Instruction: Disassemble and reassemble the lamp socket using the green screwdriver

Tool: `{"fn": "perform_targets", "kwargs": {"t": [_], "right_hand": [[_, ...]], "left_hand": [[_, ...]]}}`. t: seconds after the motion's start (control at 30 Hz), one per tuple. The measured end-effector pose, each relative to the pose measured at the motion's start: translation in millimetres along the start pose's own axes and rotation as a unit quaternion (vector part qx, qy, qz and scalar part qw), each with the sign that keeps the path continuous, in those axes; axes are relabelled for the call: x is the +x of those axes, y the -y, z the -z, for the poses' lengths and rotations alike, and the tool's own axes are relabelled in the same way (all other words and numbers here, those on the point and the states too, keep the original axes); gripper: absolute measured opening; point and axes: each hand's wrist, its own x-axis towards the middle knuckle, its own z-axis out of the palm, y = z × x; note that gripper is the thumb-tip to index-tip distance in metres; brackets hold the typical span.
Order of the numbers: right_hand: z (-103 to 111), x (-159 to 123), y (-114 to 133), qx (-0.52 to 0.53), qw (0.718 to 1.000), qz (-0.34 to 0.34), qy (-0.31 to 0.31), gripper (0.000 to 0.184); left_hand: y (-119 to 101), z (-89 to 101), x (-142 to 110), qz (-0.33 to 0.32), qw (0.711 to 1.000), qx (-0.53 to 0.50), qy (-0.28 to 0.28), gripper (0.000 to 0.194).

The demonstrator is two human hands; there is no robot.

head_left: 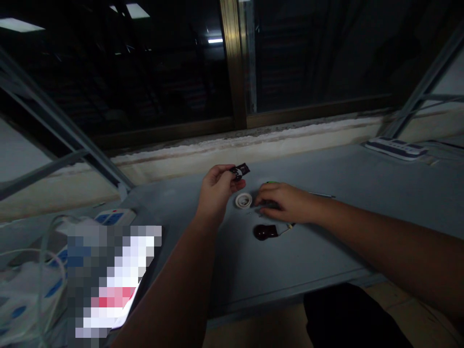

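Note:
My left hand (214,189) is closed on a small dark brown part (240,171) with a pale patch, held between thumb and fingers above the table. Just below it on the tabletop lies a white ring-shaped piece (243,200). My right hand (282,200) rests low over the table to the right of that ring, fingers bent and apart, with tiny metal bits (249,213) near its fingertips. Nearer to me is a dark brown, round-ended piece (265,232) with a thin wire. A thin metal shaft (322,195) sticks out beyond my right wrist, partly hidden.
On the left stand white-and-blue power strips (115,216) with tangled cables and a lit, blurred-out screen (123,270). Another power strip (397,148) lies at the back right. A window ledge (282,140) and metal frame legs (68,123) bound the grey table (290,275).

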Motion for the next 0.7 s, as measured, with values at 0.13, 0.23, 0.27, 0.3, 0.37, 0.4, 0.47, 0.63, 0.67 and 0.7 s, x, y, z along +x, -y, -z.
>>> {"fn": "perform_targets", "kwargs": {"t": [0.13,0.23,0.27,0.3,0.37,0.4,0.47,0.63,0.67,0.7], "right_hand": [[-4.1,0.2,-1.6,-0.014,1.0,0.015,-0.006,0.023],[-6.7,1.3,-2.5,-0.025,0.998,0.026,-0.042,0.036],[-7.6,1.8,-2.7,-0.028,0.998,0.031,-0.051,0.038],[-8.6,2.5,-2.7,-0.033,0.997,0.037,-0.054,0.04],[-10.8,4.0,-2.4,-0.049,0.997,0.048,-0.047,0.041],[-11.9,4.6,-2.4,-0.059,0.996,0.051,-0.042,0.041],[-13.3,5.6,-3.0,-0.075,0.995,0.05,-0.038,0.041],[-4.2,3.5,-10.1,-0.073,0.995,0.018,-0.062,0.034],[-0.1,2.3,-11.7,-0.071,0.995,0.008,-0.074,0.031],[4.3,0.8,-12.8,-0.068,0.994,-0.002,-0.084,0.028]], "left_hand": [[-0.7,-0.9,0.2,0.002,1.0,0.0,-0.029,0.02],[-0.9,-2.1,-0.4,0.008,1.0,0.011,-0.028,0.02],[-0.9,-2.4,-0.6,0.008,0.999,0.013,-0.028,0.019],[-0.8,-2.7,-0.8,0.008,0.999,0.014,-0.029,0.019],[-0.5,-3.0,-1.0,0.008,0.999,0.016,-0.029,0.02],[-0.4,-3.0,-1.0,0.01,0.999,0.016,-0.028,0.02],[-0.1,-2.7,-0.8,0.009,1.0,0.014,-0.024,0.022],[0.9,-1.4,0.1,0.007,1.0,0.001,-0.021,0.021],[1.2,-1.1,0.2,0.009,1.0,0.004,-0.019,0.021],[1.5,-0.8,0.3,0.009,1.0,0.008,-0.015,0.022]]}}
